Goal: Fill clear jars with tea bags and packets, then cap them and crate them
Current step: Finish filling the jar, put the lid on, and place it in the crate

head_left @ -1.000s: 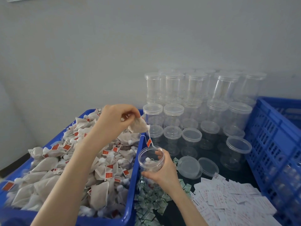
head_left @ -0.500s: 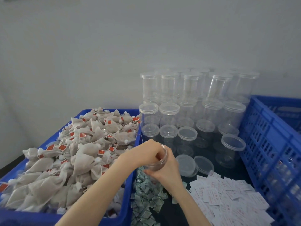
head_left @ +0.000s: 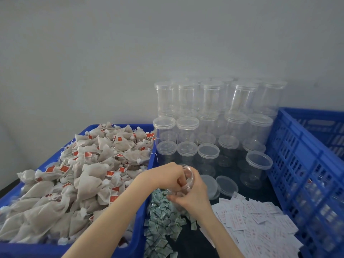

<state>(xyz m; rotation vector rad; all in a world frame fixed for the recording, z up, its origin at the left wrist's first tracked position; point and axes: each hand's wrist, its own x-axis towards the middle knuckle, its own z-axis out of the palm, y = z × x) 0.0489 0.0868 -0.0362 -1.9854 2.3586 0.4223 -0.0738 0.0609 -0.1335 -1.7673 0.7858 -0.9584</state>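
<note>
My right hand (head_left: 193, 200) grips a clear uncapped jar (head_left: 188, 173) from below and holds it tilted over the green packets (head_left: 160, 220). My left hand (head_left: 163, 175) is on the jar's mouth with its bent fingers reaching inside; the fingertips are hidden there. Something brownish shows through the jar wall, partly covered by both hands. Left of the hands, a heap of tea bags (head_left: 93, 174) with red tags fills the blue bin (head_left: 143, 211).
Stacked capped clear jars (head_left: 208, 101) stand behind against the wall. Two loose lids (head_left: 226, 185) lie just right of the hands. White packets (head_left: 256, 224) are spread at the front right. A blue slatted crate (head_left: 305, 164) stands at the right.
My left hand carried a tea bag from above the bin down to the jar, and its fingers now reach into the mouth. My right hand lowered the jar slightly.
</note>
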